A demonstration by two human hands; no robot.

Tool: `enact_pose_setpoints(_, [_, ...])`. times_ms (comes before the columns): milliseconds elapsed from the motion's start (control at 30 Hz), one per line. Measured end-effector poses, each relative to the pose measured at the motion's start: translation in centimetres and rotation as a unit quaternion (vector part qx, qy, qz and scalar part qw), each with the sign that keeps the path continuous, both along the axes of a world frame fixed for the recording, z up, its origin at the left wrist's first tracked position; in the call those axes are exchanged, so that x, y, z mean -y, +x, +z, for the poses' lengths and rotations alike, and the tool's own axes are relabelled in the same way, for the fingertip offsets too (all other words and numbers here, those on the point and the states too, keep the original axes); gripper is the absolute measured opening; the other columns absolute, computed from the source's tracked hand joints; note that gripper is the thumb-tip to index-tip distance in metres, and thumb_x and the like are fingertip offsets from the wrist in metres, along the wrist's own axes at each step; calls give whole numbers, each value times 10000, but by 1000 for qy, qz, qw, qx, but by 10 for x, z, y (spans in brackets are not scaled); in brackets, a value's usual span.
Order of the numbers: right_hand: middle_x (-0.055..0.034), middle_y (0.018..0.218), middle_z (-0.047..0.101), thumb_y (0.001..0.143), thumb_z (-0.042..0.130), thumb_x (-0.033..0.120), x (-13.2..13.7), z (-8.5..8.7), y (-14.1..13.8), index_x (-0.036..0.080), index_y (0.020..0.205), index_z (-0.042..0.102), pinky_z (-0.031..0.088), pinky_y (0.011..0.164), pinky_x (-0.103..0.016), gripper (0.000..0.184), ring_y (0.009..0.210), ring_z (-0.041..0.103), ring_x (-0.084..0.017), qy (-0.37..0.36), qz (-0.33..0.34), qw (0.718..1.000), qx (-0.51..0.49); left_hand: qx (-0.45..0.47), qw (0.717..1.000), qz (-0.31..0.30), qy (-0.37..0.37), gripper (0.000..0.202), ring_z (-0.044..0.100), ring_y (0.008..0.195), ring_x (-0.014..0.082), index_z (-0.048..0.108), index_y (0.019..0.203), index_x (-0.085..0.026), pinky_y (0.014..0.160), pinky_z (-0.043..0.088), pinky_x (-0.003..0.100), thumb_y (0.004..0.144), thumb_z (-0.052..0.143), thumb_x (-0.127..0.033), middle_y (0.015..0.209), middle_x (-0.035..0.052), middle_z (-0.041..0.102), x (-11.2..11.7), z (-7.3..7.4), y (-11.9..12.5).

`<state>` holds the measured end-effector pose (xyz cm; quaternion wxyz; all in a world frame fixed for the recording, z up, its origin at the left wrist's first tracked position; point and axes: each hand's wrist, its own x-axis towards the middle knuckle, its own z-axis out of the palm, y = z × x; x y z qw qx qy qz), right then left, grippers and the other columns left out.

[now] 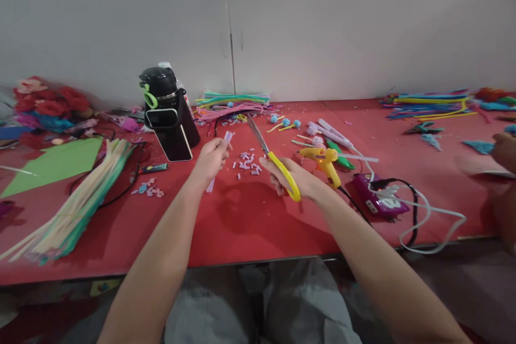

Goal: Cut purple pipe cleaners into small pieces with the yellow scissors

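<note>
My left hand (212,160) is closed around a bundle of pale purple strips (228,137), whose ends stick out above and below the fingers. In my right hand (287,176) is a pair of scissors (285,172) with yellow handles. Its metal blades point up and to the left, away from the strips, and look nearly together. Between the hands, several short cut purple pieces (246,161) lie scattered on the red table (250,226). Just right of the scissors rests a yellow glue gun (324,160) with a clear glue stick in its back.
A black bottle (161,83) and a phone (169,134) stand at the back left. Cream and green pipe cleaners (84,199) lie at left. A purple power strip (377,199) with cables sits at right. Another person's hand (506,150) is at the far right.
</note>
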<state>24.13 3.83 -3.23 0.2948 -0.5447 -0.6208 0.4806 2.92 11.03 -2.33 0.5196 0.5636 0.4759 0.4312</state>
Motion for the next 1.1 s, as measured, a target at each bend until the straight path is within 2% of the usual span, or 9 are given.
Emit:
enact_pose_setpoints(100, [40, 582, 454, 898, 458, 773, 21, 8, 8, 217, 678, 422, 346, 508, -250, 599, 514, 462, -109, 19, 67, 993, 95, 40, 999, 12, 5, 264, 233, 396, 53, 489, 768, -183, 424, 170, 190, 1016, 422, -242, 541, -82, 303, -2, 0, -1])
enact_pose_setpoints(233, [37, 642, 469, 902, 478, 745, 29, 8, 5, 204, 703, 452, 295, 536, -258, 577, 575, 414, -108, 59, 69, 978, 186, 59, 998, -5, -8, 254, 237, 396, 49, 469, 760, -187, 415, 173, 181, 1006, 444, -246, 544, -78, 325, -1, -1, 1])
enact_pose_setpoints(433, [53, 617, 395, 911, 463, 731, 23, 7, -4, 205, 689, 429, 275, 549, -260, 572, 583, 358, -104, 54, 58, 980, 184, 42, 998, -34, -24, 292, 248, 391, 45, 463, 739, -175, 418, 177, 184, 1021, 406, -220, 534, -77, 321, 4, 0, 4])
enact_pose_setpoints(667, [35, 617, 430, 922, 446, 726, 25, 8, -9, 202, 696, 452, 267, 553, -269, 571, 582, 345, -109, 70, 49, 974, 208, -21, 998, -59, -18, 292, 272, 404, 62, 498, 718, -161, 438, 181, 208, 993, 398, -160, 516, -69, 328, 12, 5, 9])
enact_pose_setpoints(867, [35, 588, 414, 946, 447, 694, 30, 7, -13, 214, 683, 428, 255, 532, -270, 547, 546, 330, -108, 61, 52, 977, 195, -104, 989, -85, 59, 285, 289, 470, 93, 544, 691, -159, 483, 214, 244, 950, 451, -232, 537, -53, 354, 9, 0, 4])
enact_pose_setpoints(967, [23, 568, 439, 944, 468, 685, 35, 8, -16, 219, 672, 424, 255, 512, -269, 541, 517, 390, -113, 36, 40, 980, 192, -135, 982, -96, 91, 286, 294, 495, 100, 530, 685, -169, 506, 223, 255, 941, 460, -275, 559, -49, 370, 6, -4, 2])
enact_pose_setpoints(1100, [-10, 551, 516, 942, 497, 671, 42, 15, -18, 215, 639, 451, 276, 503, -272, 550, 489, 475, -123, -1, 20, 980, 199, -153, 978, -114, 84, 274, 290, 507, 99, 476, 661, -181, 520, 223, 256, 925, 467, -255, 571, -51, 369, 6, -4, 1])
